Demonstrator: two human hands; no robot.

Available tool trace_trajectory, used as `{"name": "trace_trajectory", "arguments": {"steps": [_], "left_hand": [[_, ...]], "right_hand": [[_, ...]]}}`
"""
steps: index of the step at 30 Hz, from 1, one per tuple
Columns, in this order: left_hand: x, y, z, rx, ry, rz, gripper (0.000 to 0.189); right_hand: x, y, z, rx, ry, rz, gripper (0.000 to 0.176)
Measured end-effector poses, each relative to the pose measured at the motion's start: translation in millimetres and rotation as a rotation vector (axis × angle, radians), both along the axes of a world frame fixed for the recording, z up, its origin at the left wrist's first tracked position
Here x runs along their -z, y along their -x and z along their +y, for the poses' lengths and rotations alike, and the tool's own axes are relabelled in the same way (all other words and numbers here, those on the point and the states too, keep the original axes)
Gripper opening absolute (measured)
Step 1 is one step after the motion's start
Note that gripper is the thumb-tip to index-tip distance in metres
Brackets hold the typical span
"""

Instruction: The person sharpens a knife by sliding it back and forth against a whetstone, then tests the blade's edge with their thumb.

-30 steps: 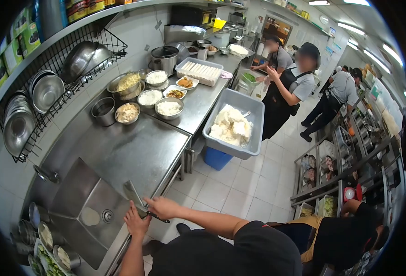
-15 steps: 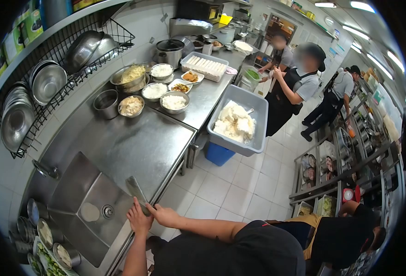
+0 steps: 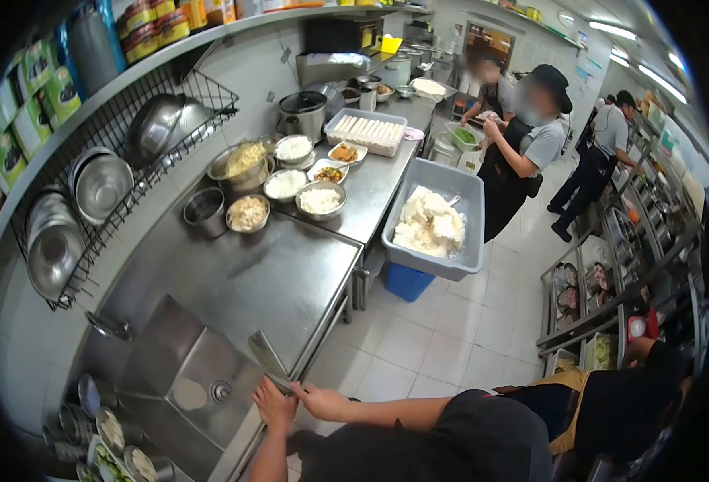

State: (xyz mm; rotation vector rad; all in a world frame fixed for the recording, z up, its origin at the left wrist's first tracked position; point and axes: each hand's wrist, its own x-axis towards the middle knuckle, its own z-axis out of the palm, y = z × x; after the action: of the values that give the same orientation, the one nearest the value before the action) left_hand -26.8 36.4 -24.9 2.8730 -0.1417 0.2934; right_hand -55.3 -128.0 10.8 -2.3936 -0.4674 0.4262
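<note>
Over the front edge of the steel sink counter, my right hand (image 3: 321,400) is closed around the near end of a cleaver (image 3: 266,352). Its broad grey blade points away from me, toward the counter top. My left hand (image 3: 275,402) lies beside it at the sink's rim, fingers stretched out and touching the near part of the blade. The exact contact under those fingers is hidden. To the left of both hands is the steel sink (image 3: 157,353), with a pale round disc (image 3: 190,394) beside the drain (image 3: 220,391).
Bowls of food (image 3: 321,200) stand farther along the counter. A grey tub (image 3: 473,205) of white food sits on a blue bin (image 3: 407,283). Co-workers (image 3: 523,145) stand beyond it, and another person (image 3: 620,410) is at my right by the shelves. A wire rack (image 3: 141,189) hangs left.
The camera view has turned, so the scene sits farther right and lower. Both hands remain at the cleaver by the sink edge, with little visible change in their hold.
</note>
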Motion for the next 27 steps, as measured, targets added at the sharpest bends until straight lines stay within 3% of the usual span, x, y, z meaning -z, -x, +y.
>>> {"name": "trace_trajectory", "arguments": {"steps": [5,8,9,13,16,18,20,21,25,27], "left_hand": [[1,3,-3,0.021,0.016,0.038,0.086],[5,5,3,0.011,-0.03,0.033,0.089],[8,2,3,0.004,-0.045,0.029,0.09],[9,0,2,0.007,-0.025,0.02,0.091],[-9,3,-4,-0.024,0.029,0.107,0.091],[4,3,1,-0.026,-0.01,0.089,0.091],[7,-4,3,-0.028,-0.028,0.067,0.091],[5,-3,3,-0.02,-0.018,0.056,0.09],[1,6,-3,-0.002,-0.011,0.065,0.085],[1,2,3,0.002,-0.035,0.061,0.086]], "right_hand": [[-3,-48,7,0.043,-0.095,-0.025,0.06],[17,-21,3,0.034,-0.133,-0.107,0.059],[8,-7,-2,0.034,-0.112,-0.017,0.057],[-12,-27,-9,0.024,-0.12,-0.027,0.053],[3,-50,4,0.046,-0.153,-0.051,0.052],[6,-21,-5,0.002,-0.192,-0.127,0.053],[3,-3,-11,-0.036,-0.152,-0.009,0.055],[7,-7,-10,-0.025,-0.132,-0.07,0.055],[-16,-59,0,-0.073,-0.063,0.066,0.058],[-11,-38,-4,-0.067,-0.115,0.042,0.055]]}}
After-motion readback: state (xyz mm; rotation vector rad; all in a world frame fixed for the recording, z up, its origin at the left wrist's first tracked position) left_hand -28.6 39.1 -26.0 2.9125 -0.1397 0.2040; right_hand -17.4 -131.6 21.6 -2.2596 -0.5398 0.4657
